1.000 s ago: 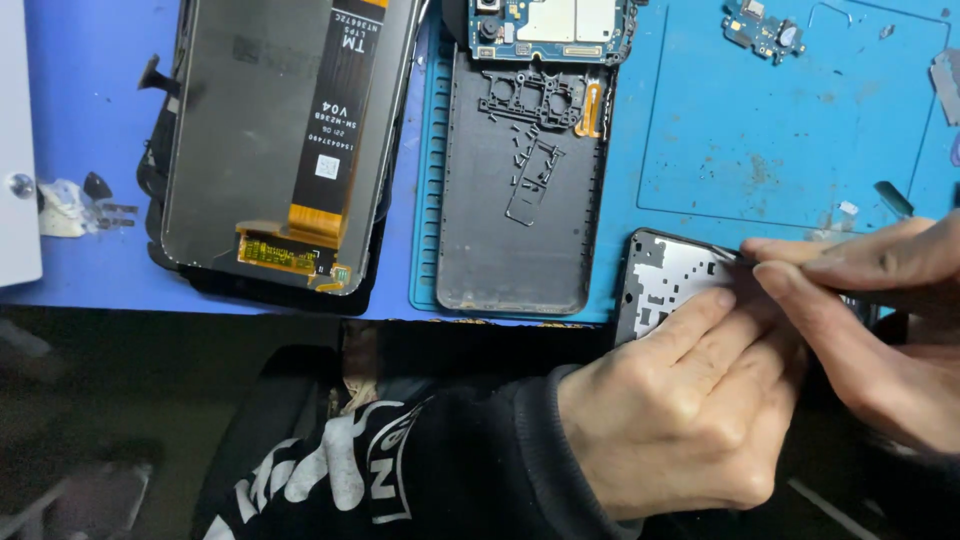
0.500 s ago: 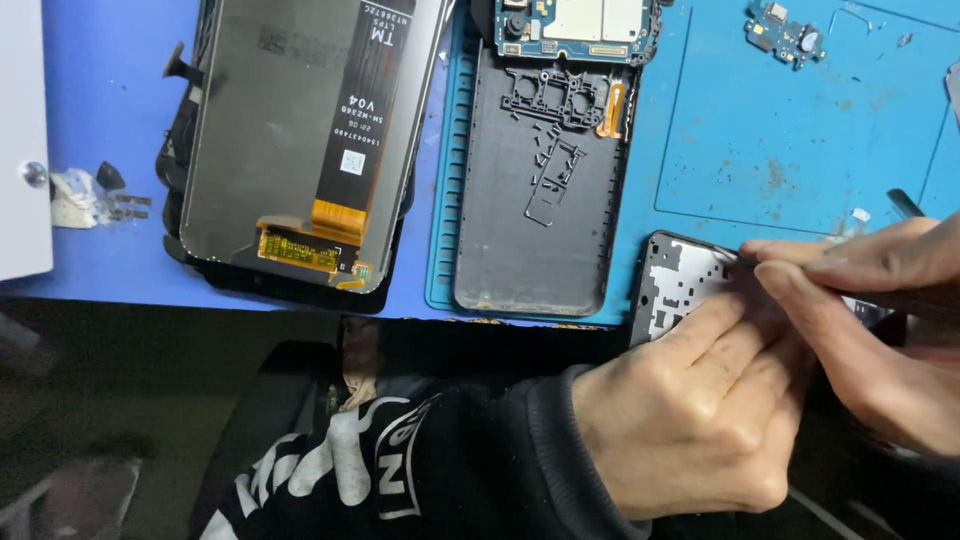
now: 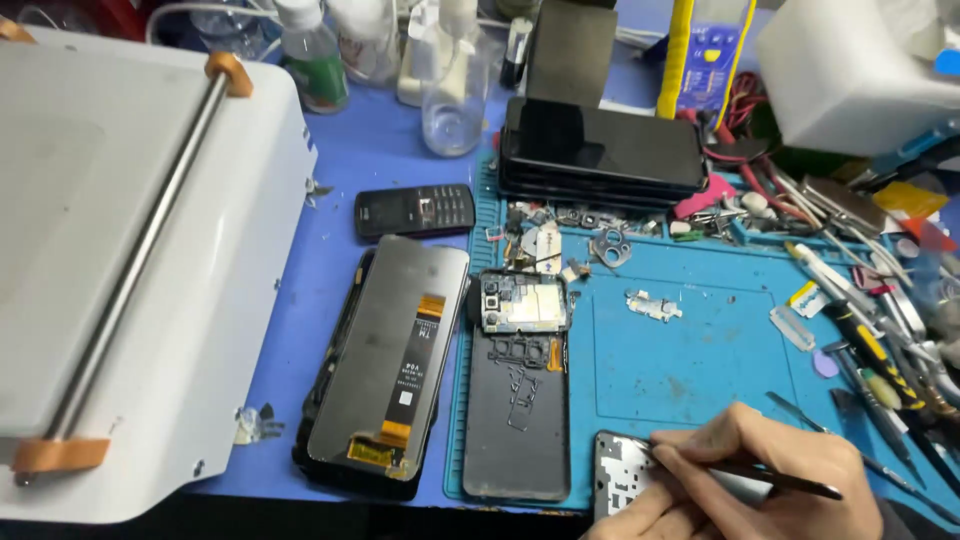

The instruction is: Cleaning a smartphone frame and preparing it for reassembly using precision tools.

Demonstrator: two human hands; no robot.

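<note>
Single head view, looking steeply down at blue mat (image 3: 690,360), close; hands at bottom edge.

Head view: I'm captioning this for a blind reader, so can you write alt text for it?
Two hands work at the near edge of a blue mat: the right hand holds a thin dark tool to a small phone frame steadied by the left hand. To the left lie an opened phone and a detached screen, beside a white machine.

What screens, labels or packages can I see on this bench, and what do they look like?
Display panel: face down, left of mat, grey back, black-and-orange ribbon.
Phone stack: top of mat, dark blank screens.
Keypad phone: small, black, on blue table.
Bottle: top, clear with green label.
Yellow-blue device: top, upright.
</note>
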